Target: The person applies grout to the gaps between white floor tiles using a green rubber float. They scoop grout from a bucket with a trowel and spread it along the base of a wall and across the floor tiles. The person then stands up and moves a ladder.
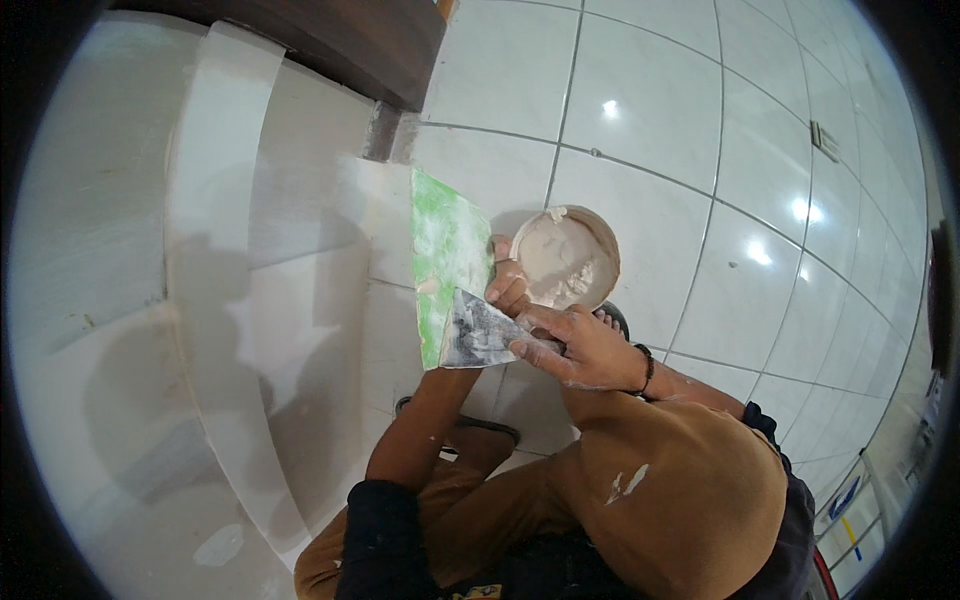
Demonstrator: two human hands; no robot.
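Observation:
My left hand (pixel 507 277) is closed on a green, white-smeared putty spreader (pixel 447 228), which stands out to the left of its fingers. My right hand (pixel 588 345) grips a dark grey, triangular putty knife (pixel 480 334) with a whitish film on its blade. That blade overlaps the lower part of the green spreader; a small dab of putty shows on the spreader beside it. Just beyond my hands sits a round tub (pixel 612 240) of pale beige putty (pixel 557 252), its surface lumpy near the close side. The knife's handle is mostly hidden by my right hand.
A pale wall (pixel 310 150) with a long white strip (pixel 225 110) rises at my left. Dark wooden furniture or trim (pixel 350 45) is at the far left. Glossy white floor tiles (pixel 640 90) spread ahead and right. A metal rack (pixel 850 510) stands at the lower right.

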